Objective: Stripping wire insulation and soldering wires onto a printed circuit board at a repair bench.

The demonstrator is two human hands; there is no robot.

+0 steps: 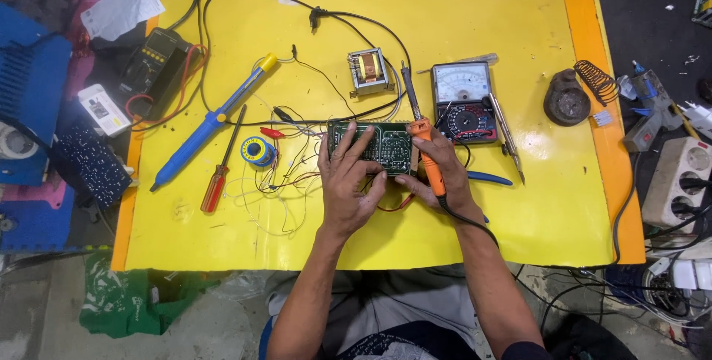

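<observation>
While pinned flat under left hand (347,182), green circuit board (372,146) judged light, stiff, fragile; best gripped by edges; soldering iron (424,143) grasped in right hand (439,176).

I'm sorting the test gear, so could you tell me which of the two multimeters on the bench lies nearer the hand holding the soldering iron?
The analogue multimeter, pale dial over black body, just beyond the right hand; the dark digital meter lies far left.
</observation>
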